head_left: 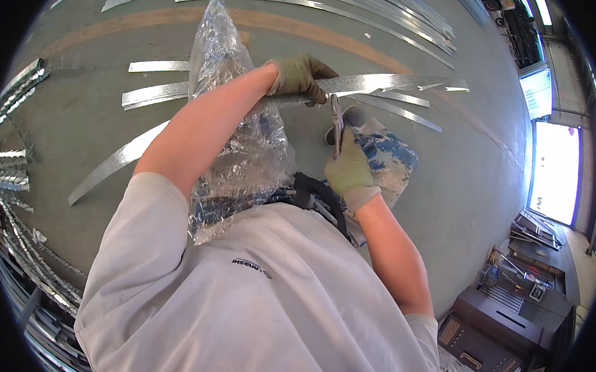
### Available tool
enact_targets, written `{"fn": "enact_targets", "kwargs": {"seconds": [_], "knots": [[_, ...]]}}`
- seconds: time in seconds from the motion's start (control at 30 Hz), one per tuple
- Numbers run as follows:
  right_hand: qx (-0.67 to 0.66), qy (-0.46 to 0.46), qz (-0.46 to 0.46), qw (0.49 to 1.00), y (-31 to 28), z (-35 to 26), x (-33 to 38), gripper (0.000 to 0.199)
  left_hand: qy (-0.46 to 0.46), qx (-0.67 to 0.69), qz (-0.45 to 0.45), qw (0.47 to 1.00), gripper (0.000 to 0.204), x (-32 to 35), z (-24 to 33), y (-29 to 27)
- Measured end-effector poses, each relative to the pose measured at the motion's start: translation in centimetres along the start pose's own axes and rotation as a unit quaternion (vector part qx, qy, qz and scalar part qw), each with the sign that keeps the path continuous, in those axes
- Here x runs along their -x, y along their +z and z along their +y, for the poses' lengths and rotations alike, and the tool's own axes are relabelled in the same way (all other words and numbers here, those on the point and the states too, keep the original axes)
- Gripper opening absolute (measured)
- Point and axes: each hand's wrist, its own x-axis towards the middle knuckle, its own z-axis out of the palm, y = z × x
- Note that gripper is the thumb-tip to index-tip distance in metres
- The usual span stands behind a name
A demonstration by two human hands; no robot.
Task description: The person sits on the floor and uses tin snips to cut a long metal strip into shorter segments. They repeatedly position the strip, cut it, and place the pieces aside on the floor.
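Note:
My left hand, in an olive work glove, is closed over a long shiny sheet-metal strip that lies across in front of me. The strip's right part narrows into uneven tips, and its left part passes behind my left forearm. In my gloved right hand is a plier-like metal hand tool, held upright with its tip at the strip's lower edge, just right of my left fingers. Its jaws are too small to make out. Crinkled clear plastic wrap covers my left leg, under the strip.
More metal strips lie on the green floor ahead. Shorter strip ends show left of the plastic. Bundled metal profiles line the left side. A dark cabinet-like box stands at lower right, near a bright doorway.

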Motion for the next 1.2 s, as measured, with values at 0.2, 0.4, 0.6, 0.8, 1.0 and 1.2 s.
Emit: {"fn": "enact_targets", "kwargs": {"seconds": [0.2, 0.4, 0.6, 0.8, 1.0, 1.2], "knots": [[0.051, 0.069, 0.01, 0.996, 2.0, -1.4, -2.0, 0.073, -0.068, -0.02, -0.01, 0.997, 0.064, -2.8, -2.3, -0.4], [0.035, 0.081, 0.001, 0.996, 2.8, -0.9, -1.1, 0.073, -0.091, -0.073, -0.007, 0.993, 0.062, -1.9, -2.2, 0.5], [-0.025, 0.033, 0.005, 0.999, 4.2, 0.7, -0.9, 0.089, -0.105, -0.113, 0.016, 0.988, 0.061, -0.3, -1.8, 1.1], [-0.043, 0.0, 0.007, 0.999, 4.8, 1.9, -1.2, 0.086, -0.11, -0.173, 0.007, 0.979, 0.073, -0.1, -2.3, 0.2], [-0.051, -0.018, 0.053, 0.997, 4.0, 2.4, -0.5, 0.087, -0.135, -0.184, 0.01, 0.974, 0.078, 3.7, 3.3, -0.1], [-0.048, -0.055, 0.123, 0.99, 1.7, 1.8, 1.3, 0.09, -0.185, -0.14, 0.046, 0.972, 0.064, 9.7, 6.2, -1.4]]}}
